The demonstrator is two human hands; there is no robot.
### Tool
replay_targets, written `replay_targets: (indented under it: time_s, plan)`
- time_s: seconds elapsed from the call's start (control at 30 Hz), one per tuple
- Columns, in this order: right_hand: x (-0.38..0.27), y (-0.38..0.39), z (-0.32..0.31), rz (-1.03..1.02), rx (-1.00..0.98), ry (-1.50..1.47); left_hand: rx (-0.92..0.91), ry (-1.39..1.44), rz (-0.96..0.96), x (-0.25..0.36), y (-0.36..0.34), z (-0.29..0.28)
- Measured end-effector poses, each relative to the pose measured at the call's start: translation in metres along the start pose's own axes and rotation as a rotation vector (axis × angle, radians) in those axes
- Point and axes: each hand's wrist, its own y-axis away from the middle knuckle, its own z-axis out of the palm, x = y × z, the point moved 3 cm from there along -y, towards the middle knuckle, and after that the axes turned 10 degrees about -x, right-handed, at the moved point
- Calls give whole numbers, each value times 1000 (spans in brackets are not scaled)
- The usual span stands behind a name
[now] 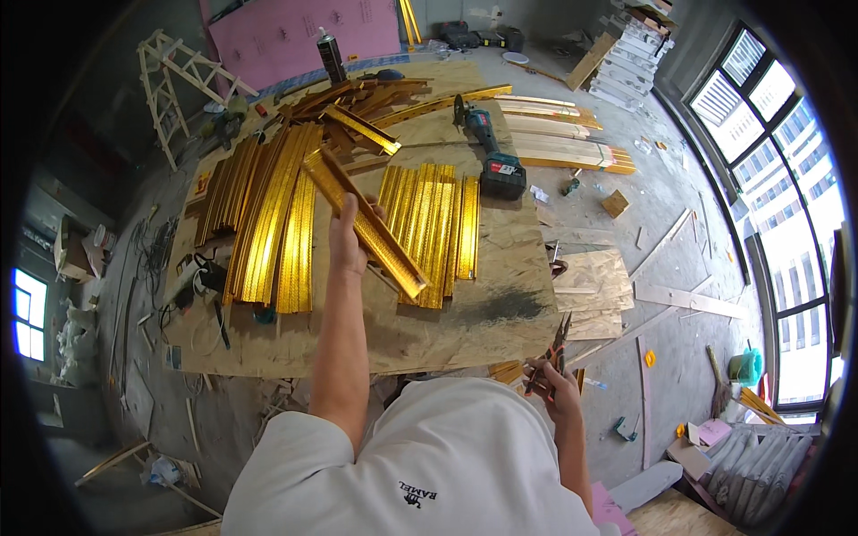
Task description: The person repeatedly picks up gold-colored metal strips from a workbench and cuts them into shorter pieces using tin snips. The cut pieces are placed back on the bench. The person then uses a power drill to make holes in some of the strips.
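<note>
Over a board (500, 259) laid as a worktable, the left hand (347, 239) is holding a gold channel (362, 219) up above the other pieces. The fingers are curling round its middle and pressing together on it, with the thumb lying along the near side. The channel's long axis is running diagonally: its far end is pointing up and to the left, toward the heap of loose strips (349, 112), and its near end is pointing down and to the right, hanging just over the short stack (431, 228). The open side of the channel is facing up and to the right, showing a darker inner face.

The right hand (559, 386) is hanging low by the person's hip, beyond the near right corner of the board, and is gripping snips (552, 353) by the handles. The fingers are closing round those handles, and the blades are pointing up and slightly away from the body.

To the left of the raised channel, a long stack (268, 210) of gold strips is lying lengthwise, away from the person. A cordless saw (490, 152) is resting on the board's far right part, just beside the short stack. A spray can (331, 55) is standing upright at the far edge. A pink sheet (295, 31) is leaning behind it, and wood planks (563, 134) are lying on the floor to the right.
</note>
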Motion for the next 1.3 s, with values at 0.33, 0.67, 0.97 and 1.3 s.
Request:
replay_targets:
  time_s: [0.33, 0.67, 0.97, 1.3]
  plan:
    - [-49, -9, 31, -274, -273, 886, -349, -416, -207, -29, 29, 65]
    - [-97, -19, 79, -399, -288, 1275, -568, -723, -509, -75, 64, 96]
    - [-102, -18, 87, -339, -332, 1266, -587, -874, -610, -87, 74, 93]
    - [-112, -13, 89, -207, -527, 1262, -605, -721, -662, -76, 83, 103]
